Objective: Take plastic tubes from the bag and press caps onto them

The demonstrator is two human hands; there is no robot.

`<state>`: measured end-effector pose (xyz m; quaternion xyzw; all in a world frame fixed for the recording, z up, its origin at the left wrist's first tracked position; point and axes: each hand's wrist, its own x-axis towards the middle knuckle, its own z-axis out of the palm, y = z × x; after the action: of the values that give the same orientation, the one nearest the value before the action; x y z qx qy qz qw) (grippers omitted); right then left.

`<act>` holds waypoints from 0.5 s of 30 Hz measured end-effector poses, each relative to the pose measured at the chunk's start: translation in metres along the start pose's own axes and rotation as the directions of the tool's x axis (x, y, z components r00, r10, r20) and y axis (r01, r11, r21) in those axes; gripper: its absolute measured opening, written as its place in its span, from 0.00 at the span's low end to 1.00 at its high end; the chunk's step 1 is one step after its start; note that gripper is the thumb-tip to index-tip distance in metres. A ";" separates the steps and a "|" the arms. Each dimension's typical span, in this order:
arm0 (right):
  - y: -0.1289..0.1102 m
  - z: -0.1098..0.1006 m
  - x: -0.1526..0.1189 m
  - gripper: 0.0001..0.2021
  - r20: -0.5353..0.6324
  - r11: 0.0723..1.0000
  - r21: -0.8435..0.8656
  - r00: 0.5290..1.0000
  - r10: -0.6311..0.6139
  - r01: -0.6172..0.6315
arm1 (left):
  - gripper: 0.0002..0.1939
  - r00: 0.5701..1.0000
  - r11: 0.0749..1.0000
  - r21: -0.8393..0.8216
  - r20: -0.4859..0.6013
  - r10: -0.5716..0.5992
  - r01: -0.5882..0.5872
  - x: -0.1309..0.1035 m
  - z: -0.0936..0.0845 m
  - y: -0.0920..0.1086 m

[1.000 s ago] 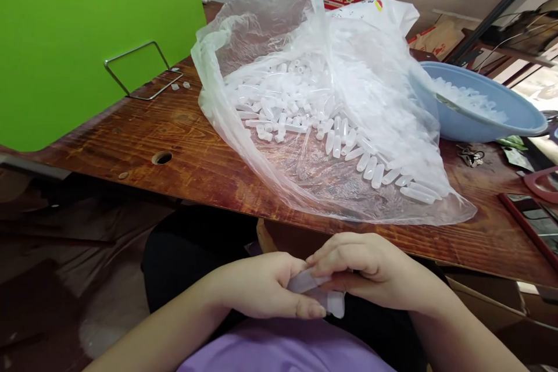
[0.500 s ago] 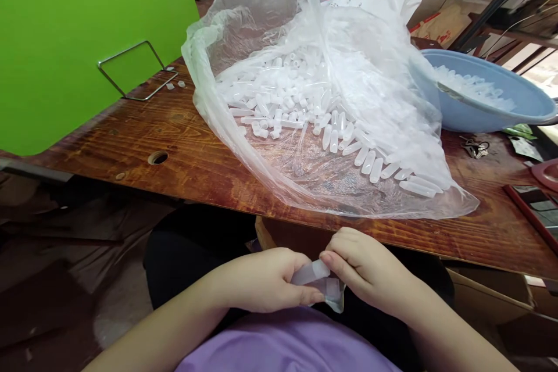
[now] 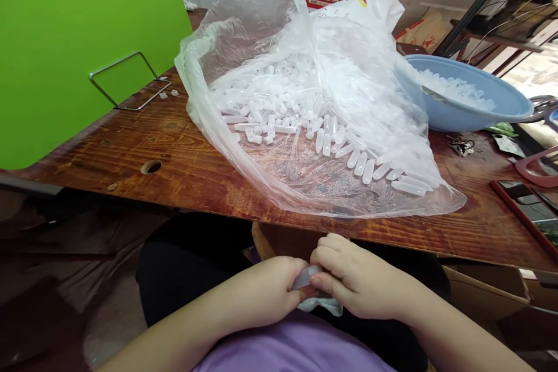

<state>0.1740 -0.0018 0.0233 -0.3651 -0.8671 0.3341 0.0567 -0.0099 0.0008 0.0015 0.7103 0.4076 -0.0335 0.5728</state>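
Both hands met in the person's lap, below the near edge of the wooden table (image 3: pixel 131 151). The left hand (image 3: pixel 265 293) was curled shut, its fingers pinching one end of a small translucent plastic tube (image 3: pixel 306 276); the right hand (image 3: pixel 355 279), at three o'clock from it, pressed thumb and forefinger closed on the other end. A scrap of clear film (image 3: pixel 322 304) hung just beneath. At twelve o'clock lay an open plastic bag (image 3: pixel 226 29) heaped with similar tubes (image 3: pixel 283 107); at two o'clock stood a blue basin (image 3: pixel 479 110).
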 end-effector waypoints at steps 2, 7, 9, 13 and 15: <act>0.001 0.005 0.002 0.09 0.019 0.999 -0.003 0.999 0.041 -0.041 | 0.13 1.000 0.999 0.041 -0.009 0.003 -0.003 0.002 0.001 0.000; -0.006 0.008 -0.001 0.07 -0.023 0.971 -0.084 0.975 0.221 -0.222 | 0.12 0.998 0.984 0.178 -0.057 0.002 0.008 0.009 -0.003 0.002; -0.006 -0.006 -0.004 0.06 -0.060 0.968 -0.159 0.980 0.189 -0.197 | 0.11 0.999 0.972 0.233 -0.043 -0.005 0.015 0.015 -0.004 -0.001; 0.022 -0.054 -0.008 0.09 -0.347 0.809 -0.468 0.916 0.201 -0.355 | 0.23 0.992 0.914 0.386 -0.026 -0.122 0.123 0.041 0.000 -0.018; 0.047 -0.074 -0.008 0.13 -0.437 0.643 -0.591 0.863 0.253 -0.488 | 0.38 0.981 0.869 0.455 -0.073 -0.181 0.195 0.057 0.004 -0.026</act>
<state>0.2330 0.0567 0.0527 -0.5798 -0.8118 -0.0674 -0.0152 0.0138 0.0290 -0.0492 0.7831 0.4632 -0.1747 0.3764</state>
